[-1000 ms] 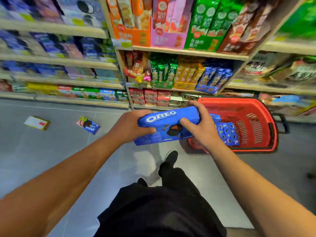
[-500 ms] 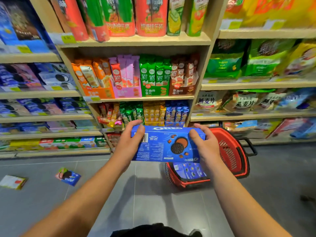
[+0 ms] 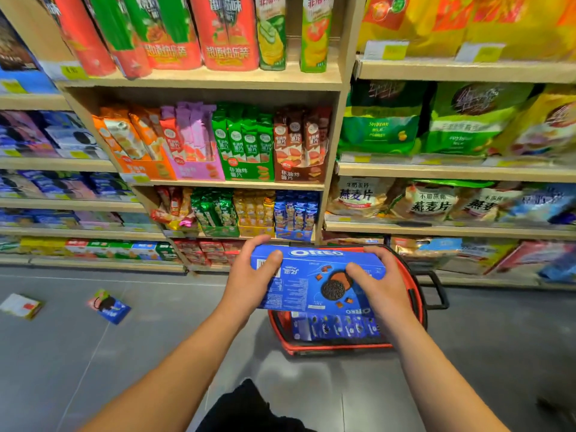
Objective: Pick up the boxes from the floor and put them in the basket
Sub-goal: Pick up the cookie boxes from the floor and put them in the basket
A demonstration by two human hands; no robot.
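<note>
I hold a blue Oreo box flat in front of me, above the red basket that stands on the floor. My left hand grips the box's left end, thumb on top. My right hand grips its right end. Another blue box lies inside the basket, partly hidden by the held one. On the floor at the far left lie a small blue box and a white and yellow box.
Wooden shelves packed with snack packs rise right behind the basket and run off to both sides. The basket's black handle sticks out to the right. Grey floor tiles stretch between me and the two fallen boxes.
The view has risen and drawn nearer to the shelves. Both hands keep hold of the Oreo box, now over the basket rather than left of it.
</note>
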